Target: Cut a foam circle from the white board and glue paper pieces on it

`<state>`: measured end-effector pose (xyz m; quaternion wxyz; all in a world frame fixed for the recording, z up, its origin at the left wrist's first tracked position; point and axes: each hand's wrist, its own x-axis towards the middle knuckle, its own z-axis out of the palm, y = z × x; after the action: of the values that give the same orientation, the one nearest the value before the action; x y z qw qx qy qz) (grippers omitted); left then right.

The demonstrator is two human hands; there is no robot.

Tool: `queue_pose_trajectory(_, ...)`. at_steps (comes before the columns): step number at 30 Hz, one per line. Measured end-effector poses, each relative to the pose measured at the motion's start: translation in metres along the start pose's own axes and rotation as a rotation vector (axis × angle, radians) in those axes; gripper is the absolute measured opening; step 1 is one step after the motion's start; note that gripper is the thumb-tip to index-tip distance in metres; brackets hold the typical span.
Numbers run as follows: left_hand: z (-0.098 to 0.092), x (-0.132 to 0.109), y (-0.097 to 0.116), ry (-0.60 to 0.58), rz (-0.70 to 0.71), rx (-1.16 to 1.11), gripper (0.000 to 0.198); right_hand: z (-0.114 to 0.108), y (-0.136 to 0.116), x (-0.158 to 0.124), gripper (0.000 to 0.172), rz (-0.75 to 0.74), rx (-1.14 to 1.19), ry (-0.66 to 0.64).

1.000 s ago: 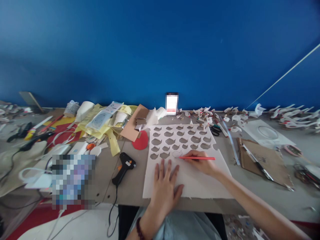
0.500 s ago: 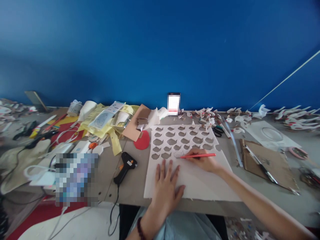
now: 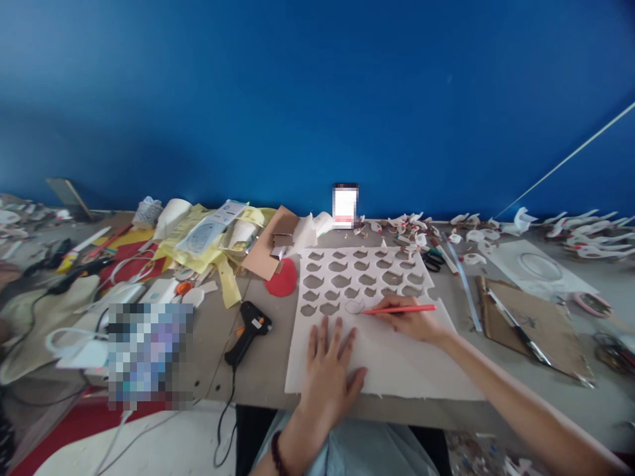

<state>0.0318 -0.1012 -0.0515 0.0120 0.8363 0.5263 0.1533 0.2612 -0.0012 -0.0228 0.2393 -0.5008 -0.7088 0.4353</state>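
Observation:
A white sheet [image 3: 417, 367] lies on the table before me, its upper half pierced by rows of fish-shaped cutouts. My left hand [image 3: 327, 370] rests flat on its lower left part, fingers spread. In my right hand [image 3: 409, 320] is a slim red pencil [image 3: 407, 309], held nearly level with its tip pointing left. That tip touches the sheet at the right end of a drawn outline [image 3: 354, 306], a rounded shape just below the cutout rows. Whether the red tool is a pencil or a pen is hard to tell.
Left of the sheet are a black glue gun [image 3: 248, 330] with its cord and a red disc [image 3: 281, 277]. Brown cardboard [image 3: 540, 330] with a craft knife [image 3: 518, 328] lies right. Scissors [image 3: 433, 260] and several white bird-like pieces [image 3: 595, 238] sit farther back, near the blue wall [image 3: 317, 99].
My right hand and the red pencil have shifted slightly to the right along the drawn outline. The left hand and the sheet stay in place.

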Motion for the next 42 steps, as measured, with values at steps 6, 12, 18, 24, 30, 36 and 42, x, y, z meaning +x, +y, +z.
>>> queue_pose_trajectory(6, -0.001, 0.001, 0.001, 0.001, 0.000, 0.024, 0.060, 0.000, 0.011, -0.002, 0.025, 0.030, 0.099, 0.003)
queue_pose_trajectory(12, -0.002, 0.001, 0.002, 0.018, 0.002, 0.053, 0.060, -0.007, 0.009, -0.001, 0.030, 0.010, 0.216, 0.002)
queue_pose_trajectory(18, 0.003, 0.000, 0.001, 0.033, 0.018, 0.067, 0.062, -0.001, -0.007, -0.005, 0.031, -0.049, 0.330, 0.137)
queue_pose_trajectory(24, 0.002, 0.001, 0.001, 0.026, 0.018, 0.061, 0.063, 0.028, -0.026, -0.010, 0.022, -0.196, 0.026, 0.167)
queue_pose_trajectory(30, -0.002, 0.002, 0.003, 0.007, -0.002, 0.045, 0.061, 0.036, -0.017, -0.010, 0.022, -0.220, -0.113, 0.234)
queue_pose_trajectory(36, -0.002, 0.000, 0.003, 0.017, -0.002, 0.049, 0.061, 0.039, -0.009, -0.006, 0.023, -0.260, -0.153, 0.251)
queue_pose_trajectory(42, -0.002, 0.001, 0.004, 0.014, -0.004, 0.057, 0.062, 0.041, -0.009, -0.007, 0.023, -0.267, -0.168, 0.255)
